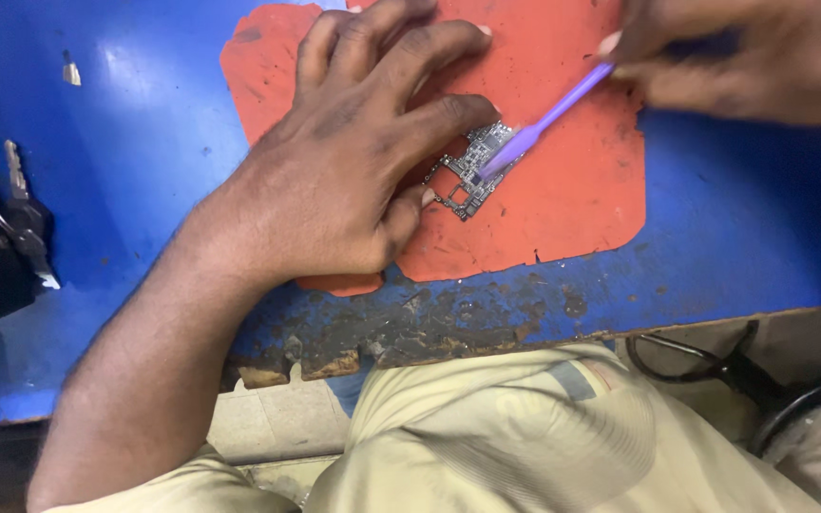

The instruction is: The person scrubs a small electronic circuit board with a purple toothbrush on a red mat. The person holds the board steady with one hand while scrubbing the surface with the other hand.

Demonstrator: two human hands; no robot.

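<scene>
Nearest the camera, pale khaki trousers (525, 427) are being seen over the person's lap, just below the worn, chipped front edge of the blue-painted workbench (762, 237). Above them, the left hand (353, 161) is being laid palm-down with its fingers spread and slightly curled, not closed around anything; the thumb tip and the bent forefinger are being pressed against the near edge of a small, irregularly shaped bare circuit board covered in silvery metal shields (472, 171), apparently so that the board is being kept from sliding. The right hand (743, 62), coming in from the upper right, is being closed in a pinch around the handle of a thin purple plastic brush-like tool (544, 119), which is being held at a low slant so that its pale tip is being rested on the middle of the board. The board itself is being supported on a flat orange-red rubber mat with ragged edges (582, 199), which seems to be giving a soft, non-slip bed on the bench. Well apart, at the left edge, a metal key on a ring (21, 214) is lying by a dark object, and black cables (715, 361) are hanging beneath the bench at the right.
</scene>
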